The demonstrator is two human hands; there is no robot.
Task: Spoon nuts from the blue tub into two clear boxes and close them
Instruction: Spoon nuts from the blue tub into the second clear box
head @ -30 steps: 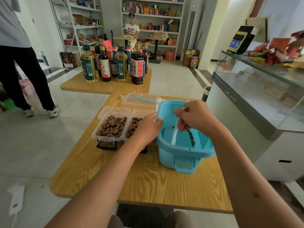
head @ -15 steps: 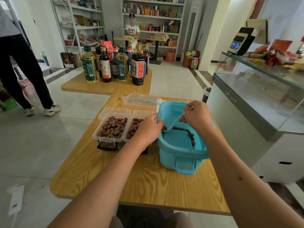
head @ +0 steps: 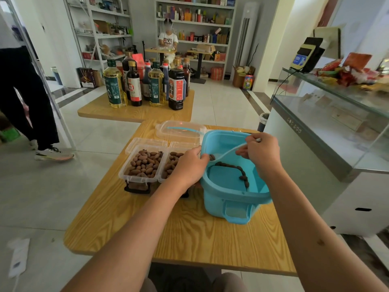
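the blue tub (head: 231, 199) was set on the right side of the near wooden table (head: 189, 232). only a few nuts (head: 242, 175) were left at its bottom, lined up in a curve. a clear spoon (head: 229, 151) was held over the tub, and a nut or two was carried in its bowl, close to the tub's left rim. the spoon's handle was pinched by the curled fingers of the right hand (head: 261, 154). the tub's left rim was gripped by the left hand (head: 189, 167), with the thumb hooked over the edge.

just left of the tub, two clear boxes were set side by side. the left box (head: 143, 165) was filled with brown nuts. the right box (head: 170, 163) was filled too, but part of it was hidden by the left hand. both boxes were open, with their lids folded back on the far side. a third clear box (head: 181, 129), shut, with something thin and blue inside, was placed farther back.

on a far table (head: 134, 112), bottles of oil and dark sauce (head: 147, 83) were stood in a bunch. a glass counter (head: 328, 114) was seen on the right. a person's dark legs (head: 27, 98) were seen at the far left.
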